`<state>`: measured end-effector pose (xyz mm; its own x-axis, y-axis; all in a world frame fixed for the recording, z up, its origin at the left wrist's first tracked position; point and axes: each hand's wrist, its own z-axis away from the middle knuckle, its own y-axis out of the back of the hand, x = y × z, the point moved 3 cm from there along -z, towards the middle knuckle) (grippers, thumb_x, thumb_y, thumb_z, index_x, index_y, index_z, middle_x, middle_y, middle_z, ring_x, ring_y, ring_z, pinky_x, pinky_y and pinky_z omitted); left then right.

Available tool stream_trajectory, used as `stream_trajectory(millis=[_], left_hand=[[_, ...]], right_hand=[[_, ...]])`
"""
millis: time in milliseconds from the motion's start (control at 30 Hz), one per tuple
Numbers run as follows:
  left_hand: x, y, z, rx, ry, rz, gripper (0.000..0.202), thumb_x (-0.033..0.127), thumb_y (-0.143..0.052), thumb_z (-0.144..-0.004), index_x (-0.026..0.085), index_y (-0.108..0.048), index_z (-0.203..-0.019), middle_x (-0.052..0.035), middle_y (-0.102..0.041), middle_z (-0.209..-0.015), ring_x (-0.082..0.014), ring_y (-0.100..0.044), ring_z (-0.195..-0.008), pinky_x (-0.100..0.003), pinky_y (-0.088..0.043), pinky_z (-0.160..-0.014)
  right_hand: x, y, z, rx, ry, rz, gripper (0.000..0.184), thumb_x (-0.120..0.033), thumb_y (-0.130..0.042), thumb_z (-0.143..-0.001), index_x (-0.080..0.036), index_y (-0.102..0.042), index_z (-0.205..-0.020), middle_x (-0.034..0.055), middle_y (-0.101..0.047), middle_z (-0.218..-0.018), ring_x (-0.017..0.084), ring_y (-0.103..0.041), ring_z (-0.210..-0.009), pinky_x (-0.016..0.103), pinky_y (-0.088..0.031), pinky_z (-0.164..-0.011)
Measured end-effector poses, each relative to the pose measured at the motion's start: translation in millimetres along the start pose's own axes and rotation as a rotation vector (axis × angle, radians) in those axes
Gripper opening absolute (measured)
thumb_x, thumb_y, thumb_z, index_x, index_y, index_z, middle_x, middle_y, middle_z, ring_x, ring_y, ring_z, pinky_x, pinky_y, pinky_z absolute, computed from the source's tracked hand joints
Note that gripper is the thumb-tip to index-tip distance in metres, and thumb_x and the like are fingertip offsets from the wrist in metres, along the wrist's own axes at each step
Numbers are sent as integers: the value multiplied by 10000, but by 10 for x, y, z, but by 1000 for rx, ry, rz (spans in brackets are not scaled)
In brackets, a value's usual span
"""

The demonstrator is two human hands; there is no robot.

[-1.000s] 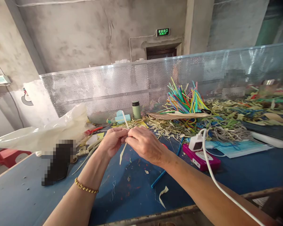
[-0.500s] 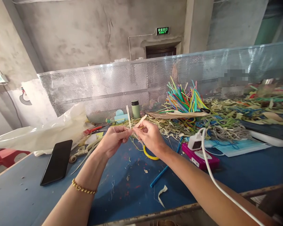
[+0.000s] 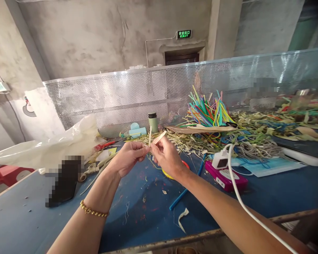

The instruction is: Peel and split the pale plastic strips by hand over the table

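Note:
Over the blue table (image 3: pixel 29 218), my left hand (image 3: pixel 128 157) and my right hand (image 3: pixel 166 155) meet with their fingers pinched together. Between them they hold a thin cream strip (image 3: pixel 150 135). One end of it sticks up from my left fingers, and a second end (image 3: pixel 160 135) slants up to the right from my right fingers. A gold bracelet (image 3: pixel 94 211) is on my left wrist. A yellow and red ring (image 3: pixel 184 164) lies on the table just behind my right hand.
A dark phone (image 3: pixel 65 180) lies at the left, beside a white plastic bag (image 3: pixel 55 146). A magenta power bank (image 3: pixel 226 178) with a white charger and cable (image 3: pixel 238 197) sits at the right. Coloured tubes (image 3: pixel 209 111) and pale scraps pile up along the perforated metal screen (image 3: pixel 116 98). A blue tube (image 3: pixel 185 192) lies in the middle.
My hands have shifted slightly and turned the strip. Its long end hung down below my hands a second ago; both ends now point up above my fingers.

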<state>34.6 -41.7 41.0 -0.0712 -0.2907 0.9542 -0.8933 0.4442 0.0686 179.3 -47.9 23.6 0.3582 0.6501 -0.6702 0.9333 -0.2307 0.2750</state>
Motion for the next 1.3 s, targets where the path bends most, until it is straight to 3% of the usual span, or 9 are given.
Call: stream_trajectory(millis=[167, 333, 467, 633, 800, 933, 1067, 1200, 1300], left_hand=[[-8, -26, -4, 25, -15, -10, 227, 285, -780, -699, 116, -664, -602, 0, -493, -569, -79, -362, -533, -257, -245, -517], [4, -21, -22, 85, -33, -65, 230, 271, -743, -709, 128, -643, -559, 12, -461, -525, -79, -335, -512, -262, -232, -513], [37, 26, -27, 139, -47, -77, 220, 231, -718, -685, 138, -610, -517, 19, -420, -484, -79, -309, -485, -273, -199, -496], [33, 58, -30, 92, -45, -58, 214, 209, -692, -671, 149, -577, -501, 10, -428, -486, -93, -338, -499, -280, -228, -511], [27, 56, -33, 69, -38, -71, 160, 203, -670, -672, 143, -602, -540, 6, -450, -507, -96, -362, -506, -279, -251, -523], [7, 80, -38, 59, -30, -123, 175, 208, -651, -703, 150, -592, -549, -5, -501, -510, -103, -415, -510, -269, -297, -539], [-34, 92, -37, 42, 11, -207, 107, 237, -662, -723, 141, -663, -673, -44, -621, -578, -131, -530, -548, -265, -360, -562], [-43, 104, -34, 100, 30, -253, 175, 278, -676, -727, 138, -658, -624, -71, -652, -561, -134, -547, -522, -262, -377, -548], [-33, 121, -31, 149, 45, -264, 201, 289, -679, -722, 137, -656, -592, -70, -648, -542, -123, -530, -502, -255, -374, -531]], right_hand=[[9, -25, 19, 35, -46, 30, 117, -303, -509, -885, -212, -451, -839, -11, -584, -606, 123, -559, -472, 250, -432, -457], [33, -66, 29, -43, -192, -169, 170, -361, -521, -891, -210, -443, -880, -7, -613, -674, 112, -574, -409, 224, -426, -360], [0, 14, -21, -204, -262, -297, 277, -396, -616, -840, -171, -528, -975, 25, -667, -767, 84, -539, -399, 210, -390, -344], [-120, 180, -82, -481, -213, -280, 112, -230, -632, -804, -130, -681, -806, 23, -671, -732, 95, -550, -596, 221, -408, -523], [-116, 229, -88, -409, -243, -288, 242, -267, -608, -826, -142, -632, -620, -21, -566, -585, 85, -446, -540, 234, -345, -524], [-50, 180, -77, -421, -248, -309, 176, -259, -623, -824, -133, -644, -702, -14, -585, -602, 87, -487, -550, 225, -371, -520], [-12, 172, -84, -433, -246, -179, 197, -200, -580, -857, -133, -598, -672, 14, -629, -635, 94, -571, -551, 226, -442, -532], [-72, 213, -83, -401, -204, -67, 119, -136, -586, -833, -136, -609, -716, 7, -631, -600, 96, -580, -521, 223, -462, -514], [-146, 255, -66, -431, -221, -141, 28, -149, -603, -827, -136, -620, -809, 19, -664, -612, 109, -603, -512, 233, -488, -504]])
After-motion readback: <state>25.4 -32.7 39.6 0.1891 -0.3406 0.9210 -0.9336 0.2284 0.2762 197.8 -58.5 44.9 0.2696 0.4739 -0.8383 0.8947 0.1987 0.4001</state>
